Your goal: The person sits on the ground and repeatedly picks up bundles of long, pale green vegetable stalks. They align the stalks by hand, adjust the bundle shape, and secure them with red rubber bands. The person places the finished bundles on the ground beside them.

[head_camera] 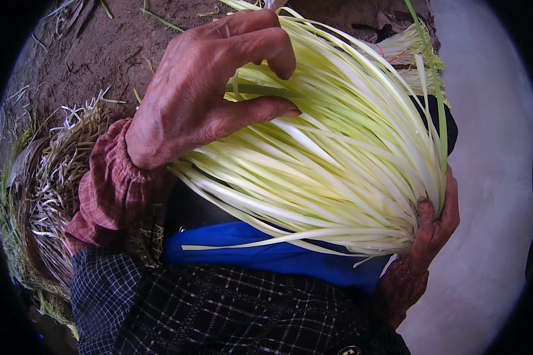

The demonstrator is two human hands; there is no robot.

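A large bunch of pale yellow-white leafy stalks, resembling blanched chives, fans out across my lap. My right hand is closed around its gathered end at the right, the thumb lying over the stalks. My left hand is raised over the upper left of the bunch, thumb and fingers apart; a greener blade passes in the gap between them, and whether the fingers touch it I cannot tell. Beneath the bunch, blue cloth covers part of my lap.
Bundled pale stalks with a red tie lie at the upper right on the brown soil. A heap of dry and pale plant scraps lies at the left. A smooth grey surface runs along the right side.
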